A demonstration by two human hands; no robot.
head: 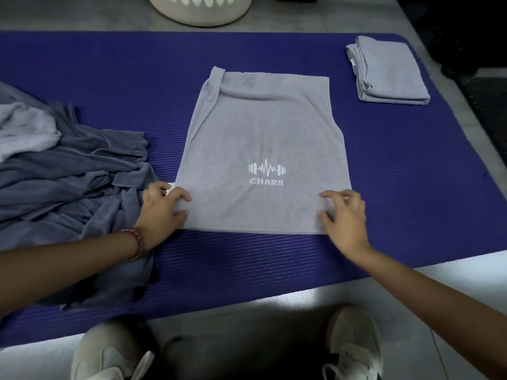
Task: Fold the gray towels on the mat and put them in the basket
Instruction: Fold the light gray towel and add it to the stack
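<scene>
- The left hand pinches the near left corner of a light gray towel, with its fingers and thumb curled onto the cloth.
- This hand wears a thin ring, and a beaded bracelet sits on its wrist.
- The right hand is over the towel's near right corner with its fingers bent. It is blurred, so I cannot tell whether it grips the cloth or only touches it.
- The towel lies flat in the middle of the purple mat. Its white logo, reading "CHARS", faces up, and its far left edge is turned over in a narrow strip.
- A crumpled pile of towels, mostly darker gray, lies on the mat just left of the left hand, and the left forearm crosses it.
- A folded towel rests near the mat's far right corner, well apart from the flat one.
- The white basket stands on the floor beyond the far edge of the mat.
- Two pale shoes show on the floor at the near edge.
</scene>
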